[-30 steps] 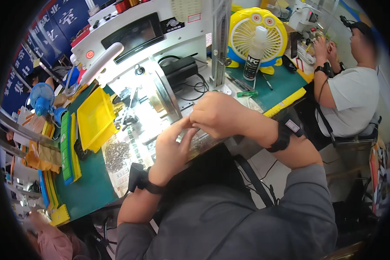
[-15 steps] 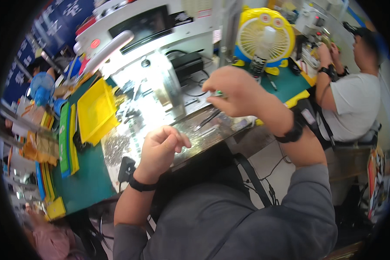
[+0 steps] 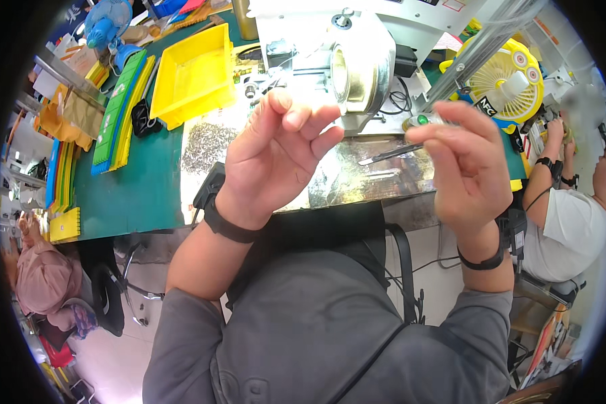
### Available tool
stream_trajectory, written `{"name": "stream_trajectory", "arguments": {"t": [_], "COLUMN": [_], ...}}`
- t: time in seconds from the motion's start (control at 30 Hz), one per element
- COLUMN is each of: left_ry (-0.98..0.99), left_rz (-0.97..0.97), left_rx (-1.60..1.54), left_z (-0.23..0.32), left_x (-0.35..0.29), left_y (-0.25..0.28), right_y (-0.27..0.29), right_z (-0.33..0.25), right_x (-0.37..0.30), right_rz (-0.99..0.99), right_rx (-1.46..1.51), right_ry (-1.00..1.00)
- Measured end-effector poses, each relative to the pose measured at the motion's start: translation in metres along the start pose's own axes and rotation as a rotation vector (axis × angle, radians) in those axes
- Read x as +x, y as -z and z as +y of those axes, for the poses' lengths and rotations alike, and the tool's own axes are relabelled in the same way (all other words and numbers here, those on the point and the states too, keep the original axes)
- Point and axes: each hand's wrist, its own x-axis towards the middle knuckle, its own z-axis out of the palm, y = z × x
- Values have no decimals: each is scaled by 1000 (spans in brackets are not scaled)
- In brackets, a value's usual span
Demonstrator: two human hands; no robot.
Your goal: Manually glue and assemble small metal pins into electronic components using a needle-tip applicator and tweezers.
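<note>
My left hand [image 3: 274, 158] is raised over the front of the bench, in front of the bright machine [image 3: 363, 74]. Its thumb and forefinger come together at the top, and the other fingers curl loosely. Whatever is between them is too small to make out. Farther right, my right hand [image 3: 471, 172] is up with thumb and fingertips close together; anything pinched there cannot be made out. A dark pair of tweezers [image 3: 392, 155] shows just left of its fingertips, seemingly lying on the bench. Behind those fingers is a small green-topped container [image 3: 421, 120].
A yellow tray [image 3: 192, 74] stands left of the machine, beside green, blue and yellow strips [image 3: 121, 111] on a green mat [image 3: 131, 195]. Small metal bits [image 3: 212, 145] lie near my left wrist. A yellow fan [image 3: 505, 81] and a co-worker [image 3: 562, 229] are at right.
My view has swung rightward and down. My right hand has come lower and nearer to me, its fingers drawn closer together. My left hand has risen toward the machine.
</note>
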Motion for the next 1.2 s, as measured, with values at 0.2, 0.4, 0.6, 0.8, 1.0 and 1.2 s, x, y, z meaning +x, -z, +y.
{"name": "stream_trajectory", "arguments": {"t": [0.2,0.4,0.6,0.8,1.0,1.2], "left_ry": [-24,71,4,-253,-249,-259], "left_rz": [62,331,477,406,499,516], "left_rx": [-2,16,443,1345,1352,1317], "left_z": [-12,-17,-18,-18,-17,-16], "left_x": [1,-3,-11,-22,-22,-23], "left_y": [-5,-4,-20,-23,-25,-25], "right_y": [-24,-58,-40,-37,-41,-47], "right_z": [-7,4,6,5,3,3], "right_x": [10,18,19,25,25,29], "right_rz": [-465,-464,-423,-450,-462,-357], "right_rx": [8,-247,-147,-211,-179,-66], "right_ry": [364,520,139,110,110,135]}}
